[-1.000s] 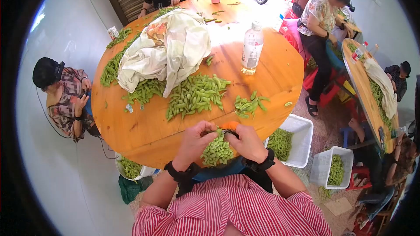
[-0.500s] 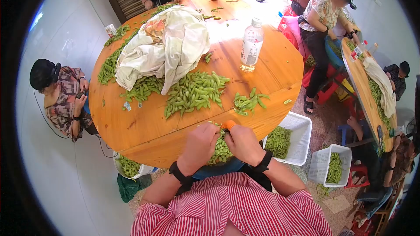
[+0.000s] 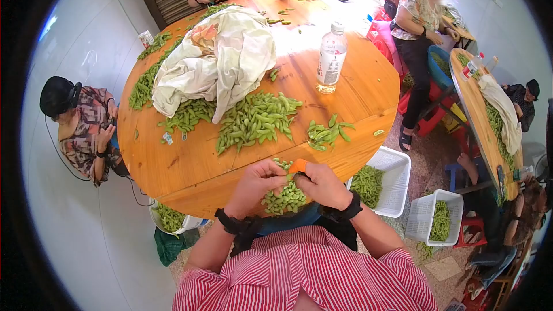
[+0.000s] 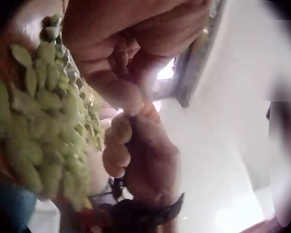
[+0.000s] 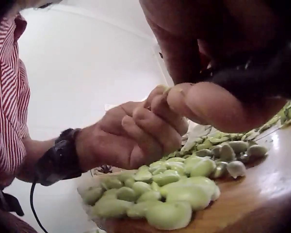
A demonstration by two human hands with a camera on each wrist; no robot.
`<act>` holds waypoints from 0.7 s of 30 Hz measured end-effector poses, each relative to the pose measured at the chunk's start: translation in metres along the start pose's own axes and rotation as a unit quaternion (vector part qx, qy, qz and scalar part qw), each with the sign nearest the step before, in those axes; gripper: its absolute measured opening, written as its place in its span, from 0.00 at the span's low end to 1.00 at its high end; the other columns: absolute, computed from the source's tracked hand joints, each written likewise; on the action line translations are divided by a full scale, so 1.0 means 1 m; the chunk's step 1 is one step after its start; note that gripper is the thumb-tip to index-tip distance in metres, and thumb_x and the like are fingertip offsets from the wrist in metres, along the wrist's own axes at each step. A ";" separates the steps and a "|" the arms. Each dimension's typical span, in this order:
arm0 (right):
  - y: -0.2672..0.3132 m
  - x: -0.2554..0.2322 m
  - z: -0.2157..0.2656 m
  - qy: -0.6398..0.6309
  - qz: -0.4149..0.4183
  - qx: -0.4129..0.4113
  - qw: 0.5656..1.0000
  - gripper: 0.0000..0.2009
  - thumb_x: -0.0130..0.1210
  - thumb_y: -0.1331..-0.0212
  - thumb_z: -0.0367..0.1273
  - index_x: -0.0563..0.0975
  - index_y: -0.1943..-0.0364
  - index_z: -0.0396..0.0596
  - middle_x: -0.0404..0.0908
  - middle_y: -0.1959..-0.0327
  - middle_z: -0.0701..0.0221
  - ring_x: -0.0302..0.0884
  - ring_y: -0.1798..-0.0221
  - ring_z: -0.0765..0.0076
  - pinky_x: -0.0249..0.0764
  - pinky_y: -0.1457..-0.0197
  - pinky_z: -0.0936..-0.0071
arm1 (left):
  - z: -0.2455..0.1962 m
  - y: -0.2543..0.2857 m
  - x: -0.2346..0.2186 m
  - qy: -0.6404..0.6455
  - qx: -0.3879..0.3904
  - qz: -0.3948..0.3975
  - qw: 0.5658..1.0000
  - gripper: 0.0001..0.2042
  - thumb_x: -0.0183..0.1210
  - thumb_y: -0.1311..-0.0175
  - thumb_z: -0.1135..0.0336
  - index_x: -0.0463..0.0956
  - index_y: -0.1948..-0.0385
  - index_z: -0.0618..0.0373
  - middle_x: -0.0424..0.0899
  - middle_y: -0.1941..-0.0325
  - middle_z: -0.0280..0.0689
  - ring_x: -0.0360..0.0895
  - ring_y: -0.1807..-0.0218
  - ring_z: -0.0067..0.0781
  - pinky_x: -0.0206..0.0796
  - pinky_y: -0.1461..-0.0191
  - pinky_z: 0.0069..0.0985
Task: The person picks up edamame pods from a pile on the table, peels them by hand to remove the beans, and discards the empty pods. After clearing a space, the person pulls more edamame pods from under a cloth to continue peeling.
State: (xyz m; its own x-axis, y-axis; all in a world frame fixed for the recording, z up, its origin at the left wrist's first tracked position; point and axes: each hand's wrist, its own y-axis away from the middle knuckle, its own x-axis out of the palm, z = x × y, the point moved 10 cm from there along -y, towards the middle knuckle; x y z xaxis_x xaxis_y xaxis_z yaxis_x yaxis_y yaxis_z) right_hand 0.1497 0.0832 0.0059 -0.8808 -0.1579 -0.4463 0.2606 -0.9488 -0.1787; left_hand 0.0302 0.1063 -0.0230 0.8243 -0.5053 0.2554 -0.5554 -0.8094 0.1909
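Both hands meet over a heap of shelled green soybeans [image 3: 283, 201] at the near table edge. My left hand [image 3: 252, 188] has its thumb and fingertips pinched together against the right hand's fingertips. My right hand [image 3: 326, 186] wears an orange wrap [image 3: 298, 166] on one finger and a black cover on the thumb; its fingers are curled. A small green sliver of a soybean pod [image 5: 166, 90] shows between the touching fingertips in the right wrist view; the fingers hide the rest. Close below the hands, loose soybeans [image 5: 169, 199] lie on the wood.
Unshelled soybean pods [image 3: 259, 124] lie in piles on the round wooden table [image 3: 190, 175], partly under a pale cloth [image 3: 213, 63]. A drink bottle [image 3: 332, 60] stands to the right. White baskets [image 3: 397, 181] of pods sit on the floor. Other people work around this table and another one.
The left hand has turned, its knuckles lifted at half a second ago and its pinching fingertips visible now. The right hand stays close beside it. Across the table, a person's hands have come together.
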 end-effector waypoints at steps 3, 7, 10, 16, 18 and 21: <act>0.001 0.009 -0.008 -0.167 0.052 0.079 0.981 0.06 0.52 0.39 0.27 0.76 0.60 0.41 0.74 0.78 0.67 0.76 0.75 0.68 0.71 0.70 0.71 | 0.013 0.002 0.004 0.112 -0.083 0.028 0.990 0.02 0.59 0.38 0.75 0.75 0.66 0.59 0.78 0.73 0.32 0.73 0.74 0.21 0.67 0.68 0.18; 0.007 0.021 -0.019 -0.313 0.097 0.163 0.931 0.05 0.51 0.38 0.26 0.76 0.60 0.44 0.71 0.77 0.74 0.72 0.74 0.81 0.70 0.70 0.76 | 0.022 0.001 0.010 0.231 -0.089 0.074 0.966 0.02 0.58 0.36 0.75 0.75 0.65 0.59 0.79 0.73 0.33 0.73 0.75 0.21 0.67 0.69 0.18; 0.006 0.012 -0.018 -0.244 0.066 0.156 0.955 0.07 0.51 0.39 0.27 0.76 0.59 0.43 0.73 0.78 0.69 0.74 0.75 0.74 0.71 0.69 0.72 | 0.020 0.001 0.004 0.137 -0.087 0.010 0.987 0.03 0.59 0.36 0.74 0.75 0.65 0.60 0.79 0.72 0.33 0.73 0.74 0.20 0.67 0.68 0.17; 0.004 -0.013 0.006 -0.017 -0.012 0.066 0.998 0.08 0.51 0.39 0.27 0.76 0.57 0.42 0.77 0.78 0.67 0.76 0.76 0.70 0.71 0.71 0.72 | -0.002 0.006 0.003 -0.054 0.024 -0.055 0.997 0.06 0.61 0.37 0.72 0.76 0.63 0.61 0.80 0.69 0.30 0.74 0.71 0.15 0.67 0.67 0.15; 0.005 -0.015 0.009 0.088 -0.041 0.016 0.995 0.10 0.53 0.42 0.28 0.76 0.58 0.41 0.77 0.76 0.54 0.79 0.71 0.49 0.72 0.68 0.62 | -0.008 0.008 0.001 -0.139 0.051 -0.085 0.985 0.05 0.62 0.38 0.72 0.77 0.64 0.62 0.81 0.69 0.30 0.74 0.71 0.16 0.67 0.67 0.17; 0.006 -0.012 0.007 0.087 -0.043 0.043 0.994 0.09 0.54 0.43 0.29 0.75 0.60 0.40 0.76 0.73 0.48 0.77 0.66 0.39 0.72 0.66 0.56 | -0.031 0.015 0.010 -0.239 0.125 -0.112 0.956 0.05 0.62 0.41 0.73 0.77 0.65 0.62 0.81 0.71 0.32 0.75 0.71 0.18 0.67 0.67 0.20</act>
State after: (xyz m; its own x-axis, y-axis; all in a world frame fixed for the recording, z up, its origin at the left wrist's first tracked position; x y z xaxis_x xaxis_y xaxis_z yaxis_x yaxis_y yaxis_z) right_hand 0.1598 0.0773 0.0161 -0.8151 -0.0330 -0.5784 0.1458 -0.9779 -0.1497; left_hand 0.0271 0.0981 0.0117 0.9087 -0.3417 -0.2397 -0.3648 -0.9292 -0.0584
